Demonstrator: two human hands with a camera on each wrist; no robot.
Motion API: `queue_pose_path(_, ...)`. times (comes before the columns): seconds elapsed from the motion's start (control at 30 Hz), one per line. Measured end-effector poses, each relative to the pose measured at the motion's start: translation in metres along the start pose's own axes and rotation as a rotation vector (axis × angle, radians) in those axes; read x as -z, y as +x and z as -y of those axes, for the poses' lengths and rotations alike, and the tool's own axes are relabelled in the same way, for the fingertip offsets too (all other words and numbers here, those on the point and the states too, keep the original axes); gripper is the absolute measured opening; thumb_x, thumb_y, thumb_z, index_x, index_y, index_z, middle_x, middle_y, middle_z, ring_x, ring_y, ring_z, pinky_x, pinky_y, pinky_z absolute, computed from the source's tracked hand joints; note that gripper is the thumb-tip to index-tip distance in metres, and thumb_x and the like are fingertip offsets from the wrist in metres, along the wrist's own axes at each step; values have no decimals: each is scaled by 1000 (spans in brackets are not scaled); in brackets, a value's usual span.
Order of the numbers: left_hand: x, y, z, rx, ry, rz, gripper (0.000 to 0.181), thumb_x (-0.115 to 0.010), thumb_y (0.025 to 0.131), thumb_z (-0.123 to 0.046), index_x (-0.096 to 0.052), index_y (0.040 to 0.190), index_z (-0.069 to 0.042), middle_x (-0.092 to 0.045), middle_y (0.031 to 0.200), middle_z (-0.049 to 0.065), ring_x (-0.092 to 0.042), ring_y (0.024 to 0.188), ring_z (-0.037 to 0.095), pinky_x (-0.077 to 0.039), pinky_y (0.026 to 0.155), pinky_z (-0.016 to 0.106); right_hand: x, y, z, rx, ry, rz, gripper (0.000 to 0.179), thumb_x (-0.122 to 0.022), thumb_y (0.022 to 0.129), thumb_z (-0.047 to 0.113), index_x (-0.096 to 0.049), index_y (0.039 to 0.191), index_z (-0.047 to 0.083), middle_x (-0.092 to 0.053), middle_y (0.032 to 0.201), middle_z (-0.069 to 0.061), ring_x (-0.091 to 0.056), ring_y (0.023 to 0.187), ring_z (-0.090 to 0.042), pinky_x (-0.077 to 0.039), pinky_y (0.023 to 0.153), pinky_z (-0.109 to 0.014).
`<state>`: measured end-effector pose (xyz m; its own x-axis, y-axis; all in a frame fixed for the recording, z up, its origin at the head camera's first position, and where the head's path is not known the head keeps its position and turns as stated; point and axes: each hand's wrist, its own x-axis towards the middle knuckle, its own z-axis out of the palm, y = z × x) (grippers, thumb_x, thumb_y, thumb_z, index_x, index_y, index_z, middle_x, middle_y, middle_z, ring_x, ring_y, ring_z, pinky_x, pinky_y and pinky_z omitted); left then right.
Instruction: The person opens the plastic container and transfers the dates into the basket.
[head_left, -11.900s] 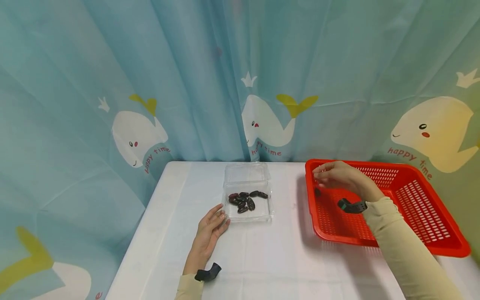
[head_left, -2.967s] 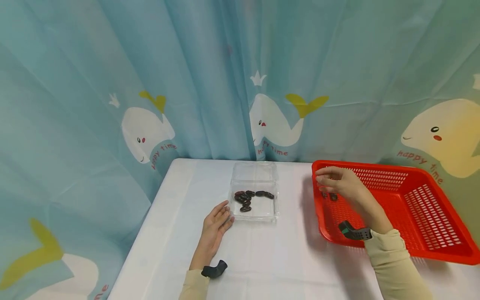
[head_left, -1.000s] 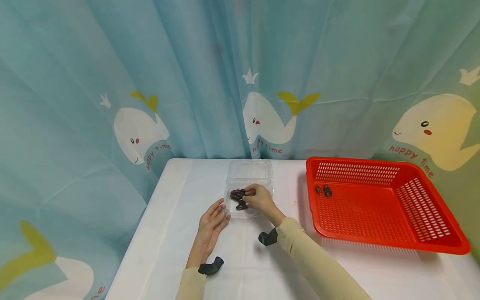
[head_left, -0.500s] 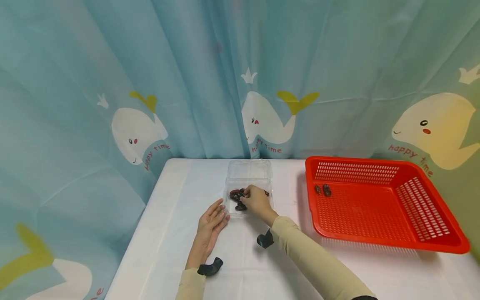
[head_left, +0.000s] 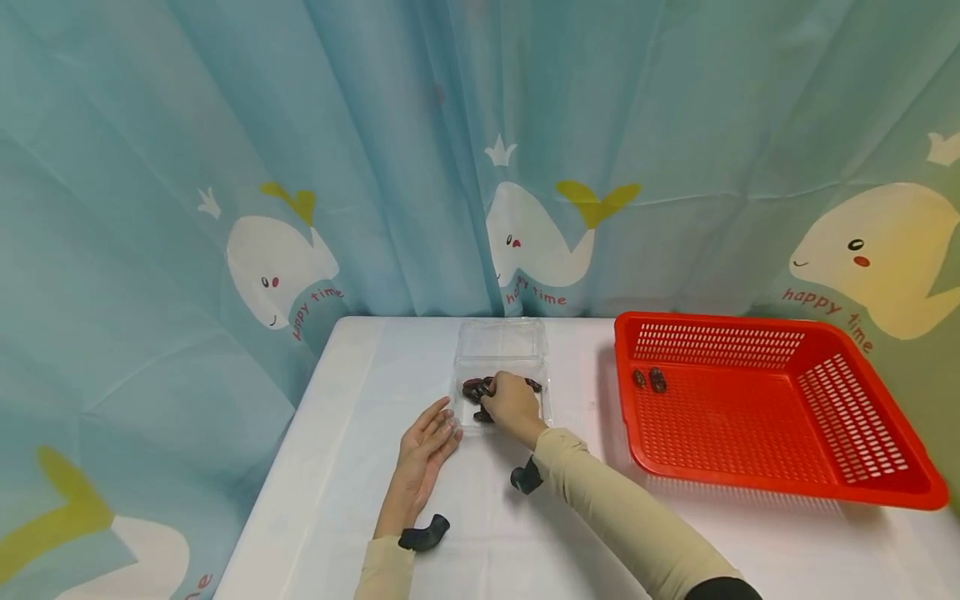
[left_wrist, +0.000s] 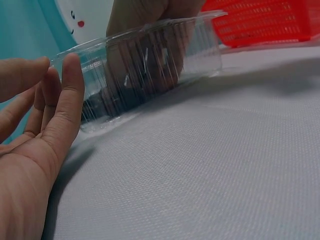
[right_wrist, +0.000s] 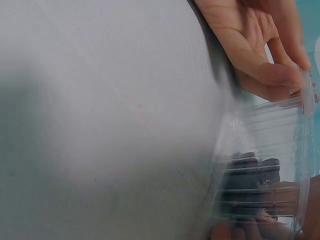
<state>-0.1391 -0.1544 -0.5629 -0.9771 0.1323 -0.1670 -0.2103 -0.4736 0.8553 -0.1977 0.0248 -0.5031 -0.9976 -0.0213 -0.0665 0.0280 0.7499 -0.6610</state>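
A clear plastic clamshell box (head_left: 550, 410) stands on the table with its lid raised at the back. Dark, glossy dates (head_left: 474, 389) lie inside, several to the left and another near the right side. My left hand (head_left: 424, 454) touches the box's front-left corner with mostly straight fingers and thumb, also seen in the left wrist view. My right hand (head_left: 516, 406) reaches into the box, its curled fingers and thumb on a date. Through the clear wall in the right wrist view, dark dates (right_wrist: 245, 175) show beside these fingers; the exact grip is partly hidden.
To the right stands a red perforated basket (head_left: 735, 425), with a few dates (head_left: 657, 381) in its left back part. A white cloth covers the table (head_left: 480, 517). Behind hangs a blue-green curtain (head_left: 405, 167) with whale prints.
From over the basket, my right hand has moved left into the box and settled lower among the dates. Since the earliest frame, the box holds fewer dates. The left hand keeps its place.
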Motion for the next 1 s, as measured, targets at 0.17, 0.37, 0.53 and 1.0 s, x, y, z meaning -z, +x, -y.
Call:
queue_pose_path(0.17, 0, 0, 0, -2, 1, 4, 58, -58, 103, 3, -39, 158, -1, -53, 132, 7, -59, 114, 12, -59, 104, 28, 0, 1, 0, -3, 0, 8, 11, -72, 88, 10, -64, 83, 5, -62, 72, -4, -54, 61, -16, -37, 49, -26)
queue_pose_path(0.37, 0, 1, 0, 0, 7, -1, 58, -58, 103, 2, -39, 158, -1, -53, 130, 5, -58, 114, 12, -59, 104, 28, 0, 2, -2, -8, 11, 6, 13, -74, 86, 9, -63, 82, 6, -63, 73, -4, -54, 62, -16, -38, 50, -26)
queue_pose_path(0.53, -1, 2, 1, 1, 4, -6, 58, -59, 103, 2, -40, 157, -1, -53, 131, 6, -58, 114, 13, -59, 104, 28, 4, 5, -5, -10, 34, 17, 16, -77, 84, 10, -62, 81, 6, -64, 75, -5, -56, 66, -18, -42, 54, -26)
queue_pose_path(1.0, -1, -1, 1, -3, 44, 2, 58, -58, 104, -2, -39, 158, -2, -51, 133, 6, -57, 117, 12, -58, 105, 27, 33, 11, -12, -117, 487, 257, 31, -67, 96, 6, -68, 125, -4, -67, 91, -11, -59, 71, -15, -58, 62, -26)
